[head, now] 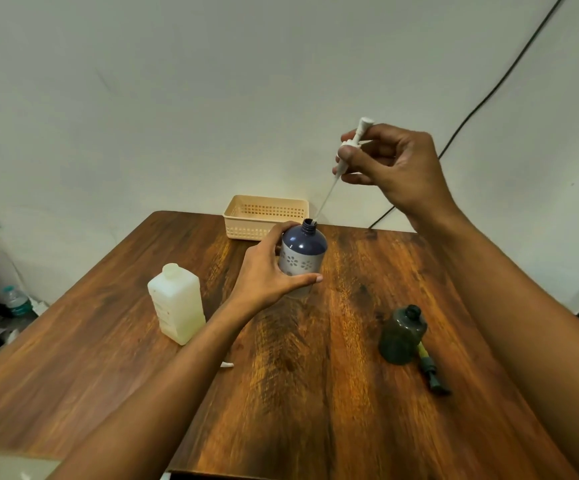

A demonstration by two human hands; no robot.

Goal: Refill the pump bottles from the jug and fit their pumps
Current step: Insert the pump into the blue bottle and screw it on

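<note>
A dark blue pump bottle (pixel 304 251) with a pale flowered band stands upright on the wooden table (pixel 333 393), its neck uncapped. My left hand (pixel 267 271) grips its body from the left. Above it, my right hand (pixel 388 164) pinches a white pump (pixel 352 143), tilted, with the thin dip tube's tip at the bottle's mouth. A white square jug (pixel 177 306) stands uncapped to the left. A dark green bottle (pixel 402 336) stands open at the right, with its green pump (pixel 431 370) lying beside it.
A beige slotted basket (pixel 263 216) sits at the table's far edge. A small white piece (pixel 227 365) lies under my left forearm. A black cable (pixel 488 95) runs down the wall. A water bottle (pixel 16 301) stands on the floor at left.
</note>
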